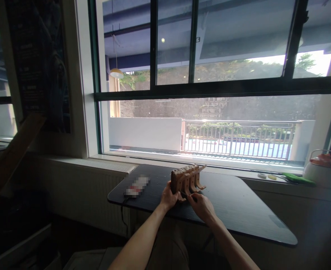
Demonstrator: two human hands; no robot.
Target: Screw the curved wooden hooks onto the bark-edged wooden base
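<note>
A brown wooden rack-like piece (188, 179) with several curved, hook-shaped slats is held near the front edge of the dark table (224, 202). My left hand (169, 197) is closed around its left end, with the thumb toward the front. At the lower front of the piece, my right hand (201, 205) has its fingers pinched together close to the curved slats. Something small and dark seems to be between those fingers, but its kind is too small to tell. The far side of the wooden piece is hidden.
A blurred-out flat object (137, 186) lies on the table's left, with a cable (123, 215) hanging off the edge. On the windowsill at right are a white kettle-like pot (321, 172), a green item (297, 178) and small round pieces. A wooden plank (16, 153) leans at far left.
</note>
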